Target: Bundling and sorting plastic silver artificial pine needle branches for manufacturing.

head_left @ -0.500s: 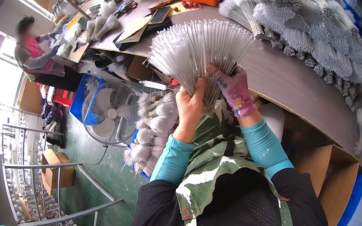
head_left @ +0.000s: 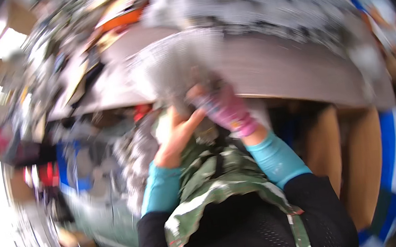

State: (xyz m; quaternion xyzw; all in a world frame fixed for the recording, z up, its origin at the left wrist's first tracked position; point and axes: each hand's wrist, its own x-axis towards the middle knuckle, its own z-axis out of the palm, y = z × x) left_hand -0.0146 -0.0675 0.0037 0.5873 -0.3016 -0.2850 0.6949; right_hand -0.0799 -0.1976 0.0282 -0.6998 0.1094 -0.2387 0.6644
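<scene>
A fanned bundle of thin, white wire-stemmed brushes (head_left: 170, 62) stands upright in front of my body, smeared by motion. My bare left hand (head_left: 176, 139) is closed around its lower stems from the left, thumb across the front. On the other side my right hand (head_left: 228, 109), in a pink patterned glove with bare fingertips, grips the stems higher up. The bundle's lower end is partly hidden between the hands.
Beyond the bundle runs the table (head_left: 276, 68), with a large heap of similar brush bundles (head_left: 262, 0) on it. An orange tray (head_left: 119, 20) lies at the back. Cardboard (head_left: 324, 152) stands under the table at right. Another person (head_left: 2, 139) is at far left.
My view has swung to the right and blurred, so the heap sits more centrally and the other person further left. Both hands still hold the bundle, now lower and further left in the picture.
</scene>
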